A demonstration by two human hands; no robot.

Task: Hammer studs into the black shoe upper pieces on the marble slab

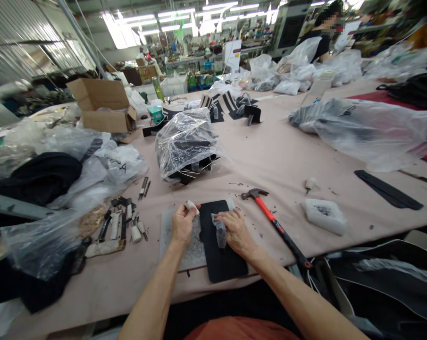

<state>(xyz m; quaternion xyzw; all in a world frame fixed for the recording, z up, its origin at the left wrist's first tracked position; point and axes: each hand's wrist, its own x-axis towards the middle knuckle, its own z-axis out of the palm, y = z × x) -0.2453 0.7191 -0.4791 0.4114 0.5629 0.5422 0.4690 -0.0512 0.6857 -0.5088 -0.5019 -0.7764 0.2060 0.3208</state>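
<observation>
My left hand is closed around a short white-wrapped piece that sticks out past the thumb; its exact kind is unclear. My right hand pinches a crumpled piece of clear plastic above a flat black panel with rounded corners. The panel lies partly over a pale, pitted board, close to the table's front edge. To the right of the right hand, a claw hammer with a red and black handle rests on the table.
White-handled hand tools lie at the left. A plastic-covered stack of black pieces stands beyond my hands. At right are a white tray of small dark bits and a black strip. A person is farther back.
</observation>
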